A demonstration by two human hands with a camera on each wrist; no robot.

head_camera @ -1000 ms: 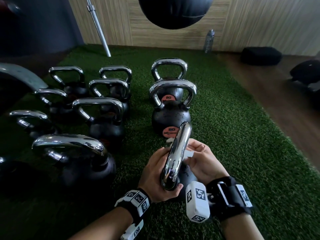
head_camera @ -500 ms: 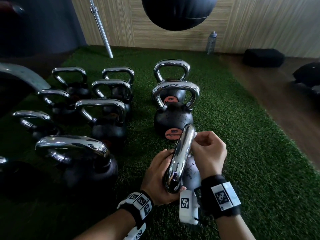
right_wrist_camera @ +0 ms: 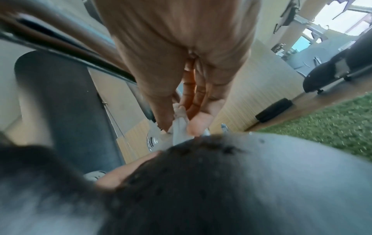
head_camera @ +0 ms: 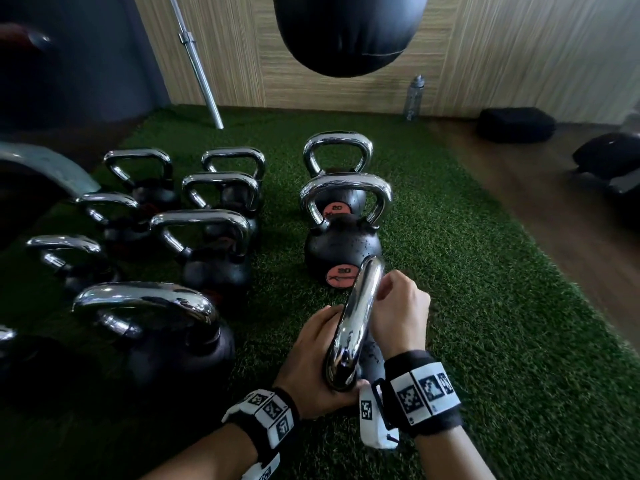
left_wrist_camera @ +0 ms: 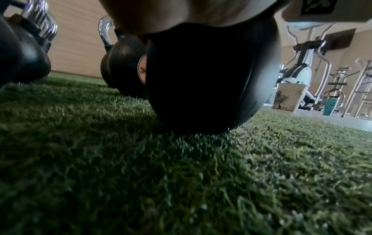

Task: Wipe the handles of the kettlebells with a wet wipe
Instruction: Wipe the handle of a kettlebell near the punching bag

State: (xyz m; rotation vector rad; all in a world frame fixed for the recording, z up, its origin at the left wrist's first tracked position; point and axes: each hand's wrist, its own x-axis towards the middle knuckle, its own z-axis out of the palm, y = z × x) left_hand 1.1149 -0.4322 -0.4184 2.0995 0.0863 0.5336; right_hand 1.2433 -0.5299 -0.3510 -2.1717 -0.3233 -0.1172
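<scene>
Your left hand point(head_camera: 318, 358) is clamped on the near end of the chrome handle point(head_camera: 356, 320) of the closest kettlebell point(left_wrist_camera: 201, 79), thumb tucked under the bend, steadying it where it sits on the green turf point(head_camera: 485, 306). Your right hand point(head_camera: 398, 317) is curled up against the far side of that handle, and the right wrist view shows it pinching the wet wipe point(right_wrist_camera: 179, 127) between thumb and fingertips, right at the metal.

That handle looks polished and slick, and a damp wipe will likely slide on it easily, so wrap the cloth around the bar and squeeze instead of dabbing. The wipe is thin and limp; bunch it so it doesn't slip out of the pinch. The bell itself looks heavy and stiff, round-bottomed on soft turf, so it may rock. Hold it down by the handle's corner, as you do now, and don't try lifting it one-handed.

Plenty more waiting: two bells marked 20 point(head_camera: 341, 244) stand just beyond your hands, and a cluster of other kettlebells point(head_camera: 214, 244) sits to your left.
</scene>
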